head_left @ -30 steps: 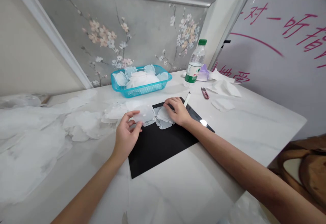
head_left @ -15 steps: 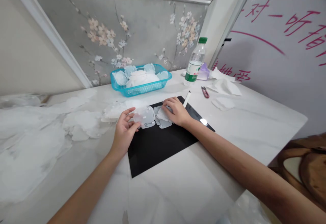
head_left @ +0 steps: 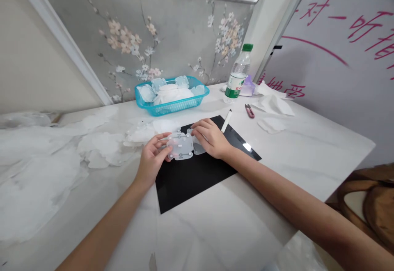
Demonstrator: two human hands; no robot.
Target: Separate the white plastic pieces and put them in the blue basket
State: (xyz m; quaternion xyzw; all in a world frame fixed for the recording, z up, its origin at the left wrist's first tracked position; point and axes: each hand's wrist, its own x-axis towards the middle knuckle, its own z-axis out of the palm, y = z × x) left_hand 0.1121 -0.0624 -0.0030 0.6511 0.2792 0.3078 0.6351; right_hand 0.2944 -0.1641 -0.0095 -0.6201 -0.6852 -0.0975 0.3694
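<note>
1 translucent piece (head_left: 181, 145), pinched in the left hand (head_left: 156, 152) over the black sheet (head_left: 197, 179), now shows markings (head_left: 181, 155) along 2 edges, likely easing orientation; how the right hand (head_left: 212, 138) grips, I cannot tell.

Soft light washed over the table (head_left: 310, 152), sharp glare flared on the black sheet (head_left: 191, 176), faint shadow dimmed the whiteboard (head_left: 320, 70), and the edges stretched wide!

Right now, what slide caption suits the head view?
Left hand holds a translucent, notched flat piece over a black rectangular sheet, right hand nearby.
</note>
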